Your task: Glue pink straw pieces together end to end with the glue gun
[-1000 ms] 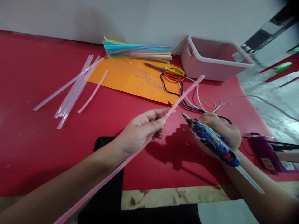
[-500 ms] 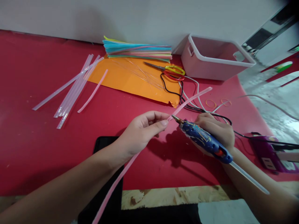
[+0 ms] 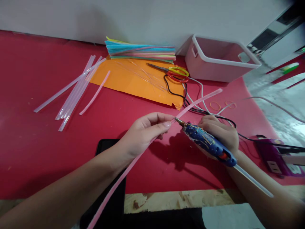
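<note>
Left hand (image 3: 149, 131) pinching pink stem (image 3: 200, 101), thumb against fingers, stem slanting above red table (image 3: 59, 162). Right hand (image 3: 221, 131) wrapped round glue gun (image 3: 205, 140), nozzle right at stem beside left fingertips; contact, can't tell. Glue stick (image 3: 254, 181) poking from gun's back. Scissors (image 3: 169, 70) partly over orange envelope (image 3: 114, 78), near bin (image 3: 209, 69).

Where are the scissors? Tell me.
In the head view, the scissors lie above centre, slightly right, partly on the orange sheet, beside the pink bin.

Scissors (image 3: 168, 70) lay left of pink storage bin (image 3: 212, 69), rubber bands (image 3: 210, 105) in front, purple power strip (image 3: 263, 155) farther out front-right.
</note>
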Action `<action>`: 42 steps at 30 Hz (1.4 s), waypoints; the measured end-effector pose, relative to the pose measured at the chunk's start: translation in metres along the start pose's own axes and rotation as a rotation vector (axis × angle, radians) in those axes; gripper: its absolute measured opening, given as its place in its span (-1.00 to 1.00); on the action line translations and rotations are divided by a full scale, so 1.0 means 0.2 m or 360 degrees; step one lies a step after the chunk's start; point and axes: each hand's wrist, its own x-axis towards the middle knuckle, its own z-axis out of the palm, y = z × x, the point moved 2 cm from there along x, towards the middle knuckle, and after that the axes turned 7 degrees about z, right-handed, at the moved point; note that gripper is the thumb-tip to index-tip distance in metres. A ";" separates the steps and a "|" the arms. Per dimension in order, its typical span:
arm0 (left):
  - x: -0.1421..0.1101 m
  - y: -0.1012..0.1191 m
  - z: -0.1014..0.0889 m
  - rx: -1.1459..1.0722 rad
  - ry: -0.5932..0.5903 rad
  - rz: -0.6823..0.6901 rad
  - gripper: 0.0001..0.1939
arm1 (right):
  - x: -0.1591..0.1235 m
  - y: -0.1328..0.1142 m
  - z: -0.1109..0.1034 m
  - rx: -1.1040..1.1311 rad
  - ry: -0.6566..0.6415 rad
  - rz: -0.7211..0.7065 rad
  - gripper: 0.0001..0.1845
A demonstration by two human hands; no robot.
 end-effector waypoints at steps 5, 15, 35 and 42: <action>0.00 0.01 0.01 -0.0145 0.0012 -0.0070 -0.87 | -0.01 0.01 0.00 0.0035 0.0007 0.0001 -0.90; 0.00 0.00 0.01 -0.0194 0.0022 -0.0077 -0.91 | 0.00 0.00 0.00 0.0045 0.0027 -0.0022 -0.86; 0.00 0.01 0.02 -0.0117 0.0091 -0.0083 -0.88 | 0.00 0.01 -0.02 0.0053 0.0032 -0.0027 -0.86; -0.01 0.02 0.02 -0.0105 0.0088 -0.0093 -0.87 | 0.00 0.00 0.01 -0.0014 -0.0019 0.0012 -0.88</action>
